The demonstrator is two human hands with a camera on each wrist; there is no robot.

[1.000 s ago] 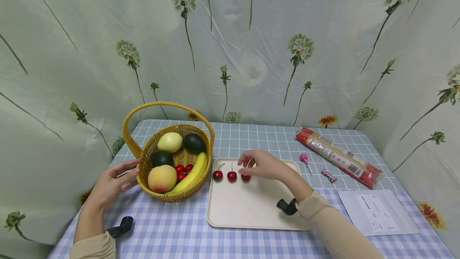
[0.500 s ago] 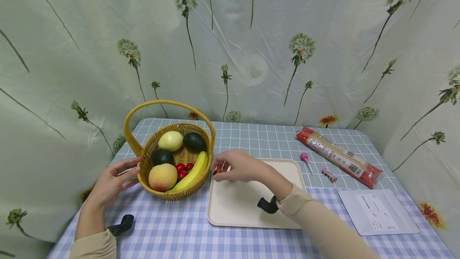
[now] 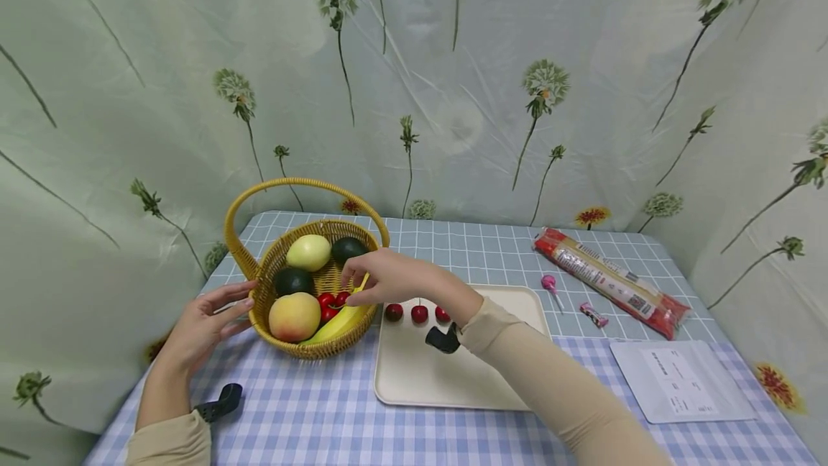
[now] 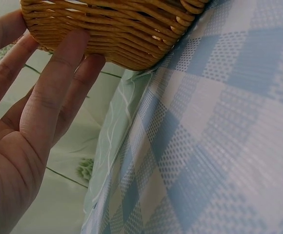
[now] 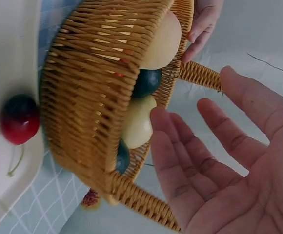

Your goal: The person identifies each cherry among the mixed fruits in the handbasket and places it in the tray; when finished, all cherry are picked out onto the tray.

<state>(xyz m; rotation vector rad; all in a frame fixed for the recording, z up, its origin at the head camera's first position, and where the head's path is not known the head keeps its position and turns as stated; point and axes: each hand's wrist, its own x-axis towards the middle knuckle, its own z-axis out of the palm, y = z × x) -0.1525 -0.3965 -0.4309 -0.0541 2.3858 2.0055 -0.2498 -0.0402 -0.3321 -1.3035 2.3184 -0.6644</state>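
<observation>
A yellow wicker basket (image 3: 317, 351) stands on the left. Inside lie a peach (image 3: 294, 316), a banana (image 3: 339, 328), a pale yellow-green fruit (image 3: 308, 253), two dark green fruits (image 3: 293, 282) and a few cherries (image 3: 328, 315). My left hand (image 3: 203, 326) touches the basket's left side with its fingers extended; the left wrist view shows these fingers (image 4: 49, 92) against the weave. Over the basket's right rim hovers my right hand (image 3: 391, 275), near the banana and cherries. Its fingers are loosely bent, and in the right wrist view the hand (image 5: 219, 170) holds nothing.
Right of the basket, a beige tray (image 3: 446, 383) bears three cherries (image 3: 419, 314) in a row. Farther right are a pink lollipop (image 3: 548, 282), a wrapped candy (image 3: 593, 315), a long red-ended packet (image 3: 608, 280) and a flat white pouch (image 3: 679, 383).
My right hand has moved left from the tray's cherries, past the leftmost one, to above the basket. The three cherries still lie on the tray. My left hand stays at the basket.
</observation>
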